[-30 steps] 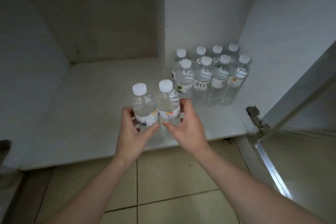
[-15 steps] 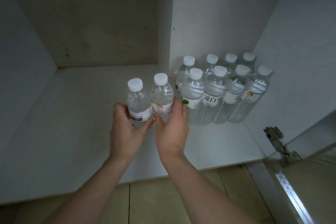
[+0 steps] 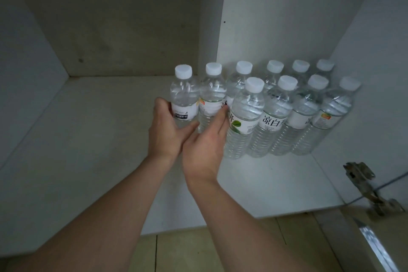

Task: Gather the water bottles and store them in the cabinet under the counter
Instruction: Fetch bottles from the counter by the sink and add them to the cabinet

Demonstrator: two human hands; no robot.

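Two clear water bottles with white caps stand upright on the cabinet floor [image 3: 92, 139], side by side. My left hand [image 3: 165, 130] is wrapped around the left bottle [image 3: 184, 97]. My right hand [image 3: 205, 143] grips the right bottle [image 3: 212, 95], its fingertips reaching between that bottle and the stored group. Several more capped bottles [image 3: 287, 112] stand in two rows against the right back corner, touching the pair I hold.
A vertical white divider panel [image 3: 212, 17] rises behind the bottles. The cabinet's right wall [image 3: 375, 73] is close to the rows. A metal door hinge [image 3: 362, 181] and the open door's edge [image 3: 375, 249] sit at the lower right. Tiled floor [image 3: 198, 249] lies below.
Both hands have pushed the two bottles deeper into the cabinet and to the right, until they stand next to the stored rows. The camera has moved closer.
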